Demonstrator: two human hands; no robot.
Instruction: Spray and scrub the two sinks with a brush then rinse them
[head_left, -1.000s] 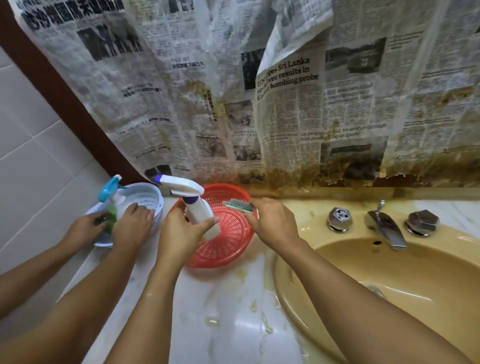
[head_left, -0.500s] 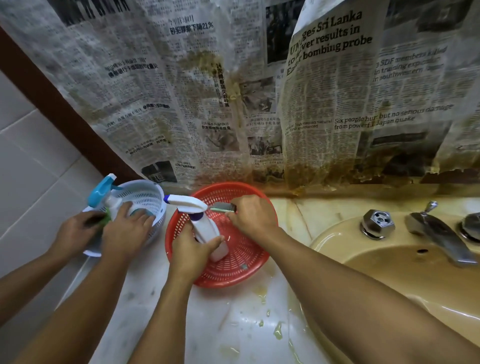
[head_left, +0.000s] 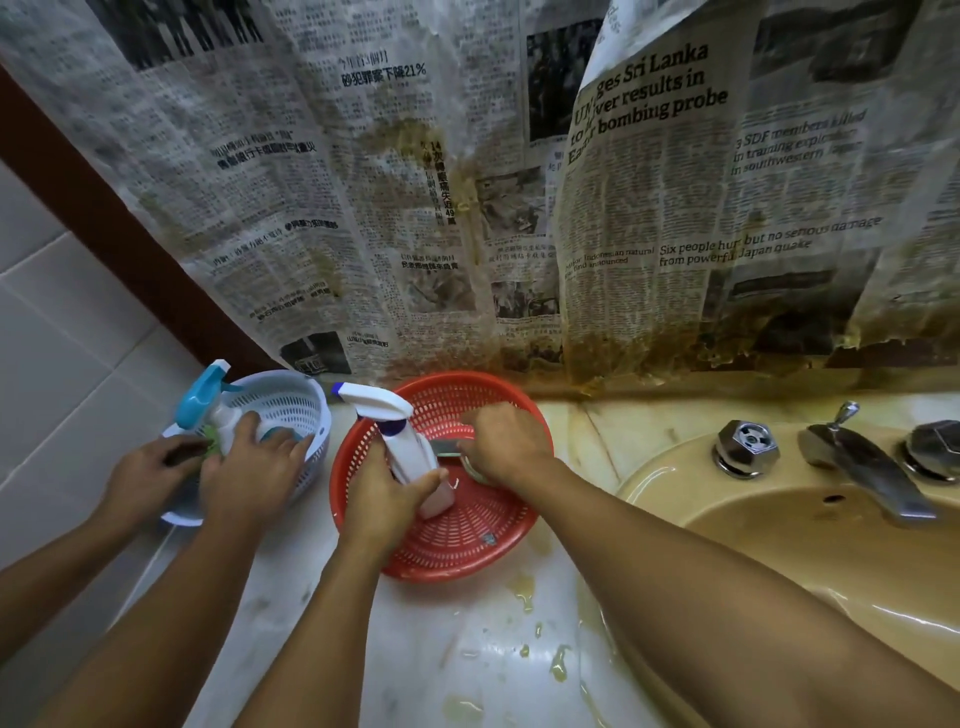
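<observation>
Stained newspaper (head_left: 363, 208) covered the wall behind a wet marble counter (head_left: 467, 649) dotted with yellowish puddles. At the counter's back edge, left of the sink (head_left: 779, 545), stood a red basket (head_left: 467, 551). The left hand (head_left: 382, 506) gripped the lower body of the spray bottle (head_left: 410, 457) and held it upright inside the basket. The right hand (head_left: 501, 441) was curled over the brush (head_left: 447, 448) just beside it, hiding most of the brush. Whether the tools were going in or coming out could not be told. Either way, the bottle was best kept upright with its nozzle clear of the rim, and the brush kept flat so it would not catch the mesh. The bottle was white with a purple collar and nozzle tip. The sink was beige and glossy with water under its tap (head_left: 862, 467). Another pair of hands (head_left: 249, 467) worked at a white basket (head_left: 306, 400) in the counter's back left corner.
</observation>
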